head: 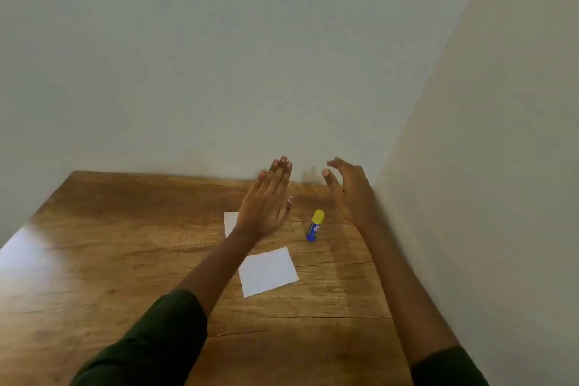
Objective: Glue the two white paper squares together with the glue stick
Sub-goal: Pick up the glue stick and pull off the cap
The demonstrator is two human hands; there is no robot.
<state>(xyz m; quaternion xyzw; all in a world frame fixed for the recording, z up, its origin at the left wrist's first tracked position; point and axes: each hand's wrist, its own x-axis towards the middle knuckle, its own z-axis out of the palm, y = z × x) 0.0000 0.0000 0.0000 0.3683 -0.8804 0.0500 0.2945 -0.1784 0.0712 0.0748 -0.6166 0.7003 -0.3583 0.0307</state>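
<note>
One white paper square (268, 270) lies flat on the wooden table (125, 260), near the middle. A second white paper square (230, 222) lies farther back, mostly hidden behind my left hand (266, 200). A blue glue stick (315, 225) with a yellow cap stands upright to the right of the papers. My left hand hovers above the table with fingers straight and together, holding nothing. Raised to the right of the glue stick, my right hand (351, 191) has loosely spread fingers and is empty. Neither hand touches the glue stick or the papers.
The table sits in a corner: a pale wall (219, 56) runs along its far edge and another wall (485, 166) along its right side. Dark sleeves cover both forearms near the bottom of the view. Glare brightens the table's left edge.
</note>
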